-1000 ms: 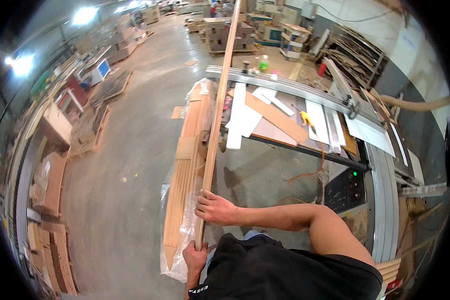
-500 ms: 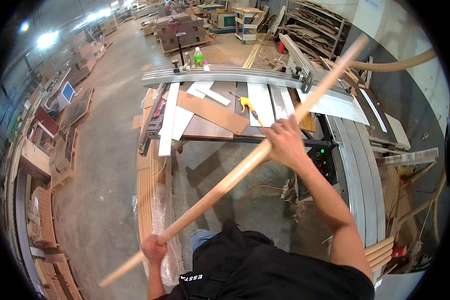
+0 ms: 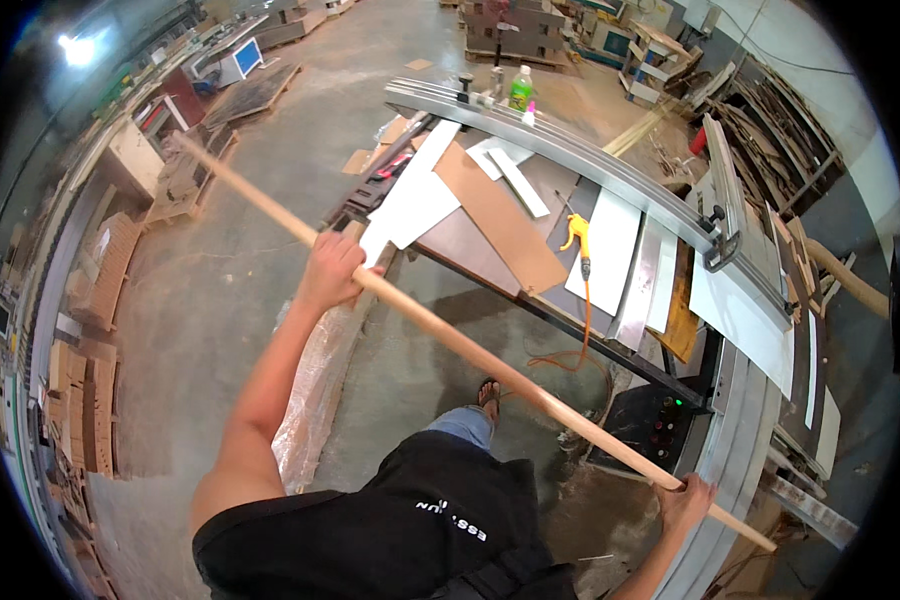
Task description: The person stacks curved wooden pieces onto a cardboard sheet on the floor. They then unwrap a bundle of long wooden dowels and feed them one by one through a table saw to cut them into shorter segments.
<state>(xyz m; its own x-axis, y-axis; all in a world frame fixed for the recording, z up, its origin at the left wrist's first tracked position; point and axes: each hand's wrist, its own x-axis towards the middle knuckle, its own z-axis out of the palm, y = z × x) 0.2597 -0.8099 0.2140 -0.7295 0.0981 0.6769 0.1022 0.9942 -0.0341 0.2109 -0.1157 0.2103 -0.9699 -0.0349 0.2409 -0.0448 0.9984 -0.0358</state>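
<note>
A long, round wooden pole [image 3: 515,377] runs across in front of my body, from the far left down to the near right. My left hand [image 3: 332,272] is wrapped round its upper left part. Close to its lower right end, my right hand [image 3: 688,502] grips it beside the metal rail of the saw table. The pole passes in front of the machine's near edge. On the table behind it lie a brown board strip [image 3: 500,215], white panels [image 3: 610,245] and a yellow air blow gun [image 3: 577,232] with an orange hose.
A silver fence [image 3: 570,150] crosses the table's far side, with a green bottle [image 3: 521,88] behind it. The control box [image 3: 660,425] sits under the table. Plastic-wrapped strips [image 3: 315,400] lie on the floor at left. Pallets of wooden parts [image 3: 95,265] line the left side.
The pole has swung round: its left end has risen and its right end has dropped. My left hand has gone up, my right hand down. The view has turned left.
</note>
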